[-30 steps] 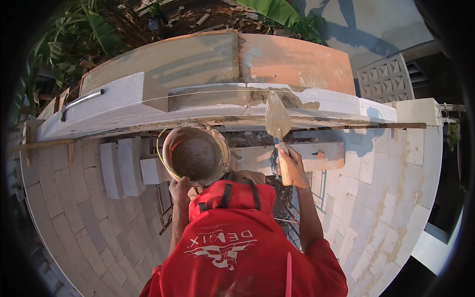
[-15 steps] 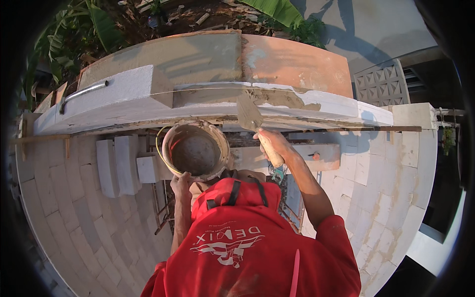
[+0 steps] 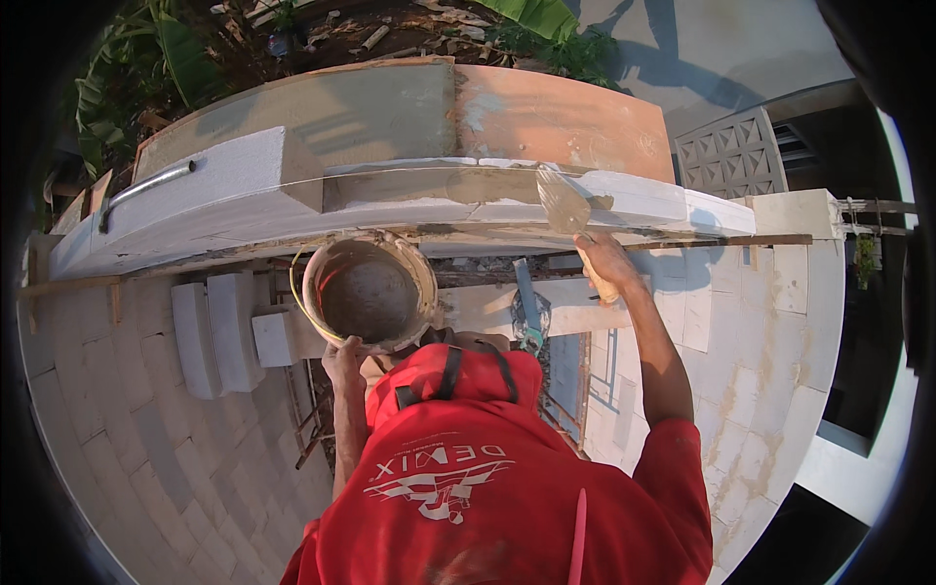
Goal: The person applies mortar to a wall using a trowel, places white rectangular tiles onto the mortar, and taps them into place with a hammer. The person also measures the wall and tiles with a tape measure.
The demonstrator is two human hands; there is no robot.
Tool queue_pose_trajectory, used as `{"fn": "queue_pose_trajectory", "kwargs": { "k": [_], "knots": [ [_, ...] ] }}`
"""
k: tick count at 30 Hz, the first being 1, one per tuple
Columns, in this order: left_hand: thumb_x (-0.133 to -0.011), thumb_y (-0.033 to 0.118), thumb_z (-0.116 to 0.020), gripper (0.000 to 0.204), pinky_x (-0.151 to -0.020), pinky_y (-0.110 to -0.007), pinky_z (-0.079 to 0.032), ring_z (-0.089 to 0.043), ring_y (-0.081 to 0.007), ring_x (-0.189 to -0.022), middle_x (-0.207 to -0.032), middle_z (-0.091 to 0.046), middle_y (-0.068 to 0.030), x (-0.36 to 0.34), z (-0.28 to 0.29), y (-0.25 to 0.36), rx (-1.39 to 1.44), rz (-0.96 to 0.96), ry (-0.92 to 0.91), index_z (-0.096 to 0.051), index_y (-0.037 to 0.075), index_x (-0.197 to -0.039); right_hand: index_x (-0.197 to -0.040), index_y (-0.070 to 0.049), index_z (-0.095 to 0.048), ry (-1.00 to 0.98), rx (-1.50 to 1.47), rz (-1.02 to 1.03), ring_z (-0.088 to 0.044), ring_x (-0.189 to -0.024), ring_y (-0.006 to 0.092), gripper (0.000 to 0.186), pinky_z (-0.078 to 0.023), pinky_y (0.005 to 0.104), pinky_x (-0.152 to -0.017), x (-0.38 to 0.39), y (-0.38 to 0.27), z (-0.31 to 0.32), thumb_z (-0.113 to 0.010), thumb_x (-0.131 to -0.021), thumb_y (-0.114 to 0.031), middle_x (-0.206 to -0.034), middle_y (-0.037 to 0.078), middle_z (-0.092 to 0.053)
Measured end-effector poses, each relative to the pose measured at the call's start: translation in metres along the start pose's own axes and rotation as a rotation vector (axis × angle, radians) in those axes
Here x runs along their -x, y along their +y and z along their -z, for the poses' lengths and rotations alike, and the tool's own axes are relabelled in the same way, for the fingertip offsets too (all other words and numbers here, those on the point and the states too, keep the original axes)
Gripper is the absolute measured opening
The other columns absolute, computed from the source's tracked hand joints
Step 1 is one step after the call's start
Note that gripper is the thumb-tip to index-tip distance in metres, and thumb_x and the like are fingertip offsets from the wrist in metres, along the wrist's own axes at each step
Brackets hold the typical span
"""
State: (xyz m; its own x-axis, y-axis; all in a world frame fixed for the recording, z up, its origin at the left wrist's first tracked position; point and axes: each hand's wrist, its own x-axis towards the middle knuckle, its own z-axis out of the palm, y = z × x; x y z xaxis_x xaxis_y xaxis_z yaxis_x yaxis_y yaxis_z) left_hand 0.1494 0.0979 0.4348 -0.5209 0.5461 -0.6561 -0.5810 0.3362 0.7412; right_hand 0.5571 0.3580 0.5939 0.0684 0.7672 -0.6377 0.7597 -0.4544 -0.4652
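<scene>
My left hand (image 3: 345, 359) grips the near rim of a mortar-smeared bucket (image 3: 367, 292) with a yellow handle; grey mortar lines its inside. My right hand (image 3: 606, 261) is closed around the wooden handle of a trowel (image 3: 564, 202). The trowel's mortar-coated blade reaches over the top of a low white block wall (image 3: 643, 198), at the right end of a wet mortar bed (image 3: 487, 182). A thin string runs along that wall top. Left of the mortar bed a white block (image 3: 229, 175) stands higher on the wall.
A tool with a shiny metal tube handle (image 3: 151, 185) lies on the white block at left. Below, several loose blocks (image 3: 232, 331) stand near a plank (image 3: 468, 305). Block walls rise on both sides. Beyond the wall are rendered panels (image 3: 565, 122) and plants.
My right hand and the trowel have moved right along the wall top, and the mortar under the blade's former place looks smoother. The left hand still holds the bucket. The view has shifted slightly.
</scene>
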Motion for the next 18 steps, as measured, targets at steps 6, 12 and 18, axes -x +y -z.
{"fn": "queue_pose_trajectory", "kwargs": {
  "k": [6,12,18],
  "knots": [
    [-0.084,-0.005,-0.062,0.017,-0.062,-0.03,-0.062,-0.067,-0.0167,-0.067,-0.086,-0.064,-0.0059,-0.004,0.003,0.001,0.033,0.002,0.007,-0.06,0.0,-0.1,-0.109,-0.001,-0.061,0.083,-0.161,-0.042,-0.06,-0.057,0.0219,0.049,-0.052,0.0394,-0.05,-0.028,0.07,0.03,-0.054,-0.099,-0.048,-0.077,0.011,-0.06],
    [-0.083,-0.006,-0.061,0.02,-0.063,-0.03,-0.063,-0.067,-0.017,-0.066,-0.086,-0.064,-0.0059,0.0,0.003,-0.003,0.067,-0.004,0.018,-0.061,0.0,-0.101,-0.107,-0.003,-0.061,0.073,-0.501,-0.187,-0.055,-0.053,0.0162,0.043,-0.045,0.0322,-0.043,0.0,0.122,0.036,-0.052,-0.102,-0.045,-0.073,0.007,-0.056],
    [-0.083,-0.005,-0.061,0.018,-0.066,-0.031,-0.063,-0.067,-0.0162,-0.069,-0.088,-0.064,-0.0054,0.002,0.007,-0.005,0.019,0.008,0.021,-0.06,0.0,-0.1,-0.106,0.0,-0.063,-0.007,-0.6,-0.045,-0.055,-0.052,0.0148,0.048,-0.045,0.0299,-0.043,0.017,0.097,0.055,-0.055,-0.102,-0.047,-0.068,0.004,-0.056]
  ]
}}
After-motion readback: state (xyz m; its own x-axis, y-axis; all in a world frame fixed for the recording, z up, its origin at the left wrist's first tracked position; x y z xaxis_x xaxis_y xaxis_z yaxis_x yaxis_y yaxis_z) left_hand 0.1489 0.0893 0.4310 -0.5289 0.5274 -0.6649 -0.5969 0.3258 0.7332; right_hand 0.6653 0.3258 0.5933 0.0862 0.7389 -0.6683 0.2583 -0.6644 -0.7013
